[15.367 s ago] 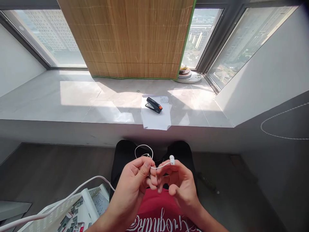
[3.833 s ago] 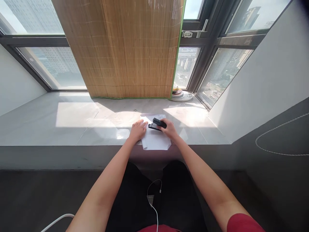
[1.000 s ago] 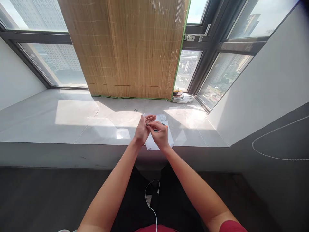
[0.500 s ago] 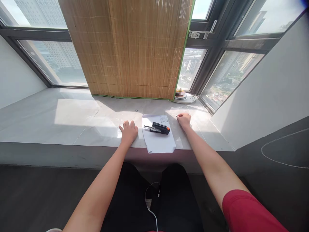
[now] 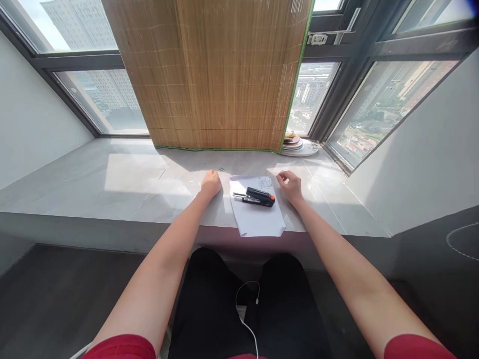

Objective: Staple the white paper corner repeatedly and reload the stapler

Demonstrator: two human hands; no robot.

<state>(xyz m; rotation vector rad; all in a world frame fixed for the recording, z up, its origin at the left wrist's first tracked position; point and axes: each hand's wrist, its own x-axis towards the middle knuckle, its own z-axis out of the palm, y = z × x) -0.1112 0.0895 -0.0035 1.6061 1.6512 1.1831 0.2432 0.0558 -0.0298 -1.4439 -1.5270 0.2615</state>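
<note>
Our wide, pale, glossy ledge [image 5: 127, 174] bears white, rectangular paper [image 5: 258, 222]. Our left hand [image 5: 211, 183] curls on one side, our right hand [image 5: 291, 185] bends its fingers on the other; we cannot tell whether either pinches anything. Our opened black-and-orange stapler [image 5: 261, 196] lies on the paper.

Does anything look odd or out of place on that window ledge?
The stapler lies open on the paper, a thin metal part sticking out, whereas one at rest is usually closed. The paper also pokes over the front edge of the ledge, which looks a little untidy.
</note>
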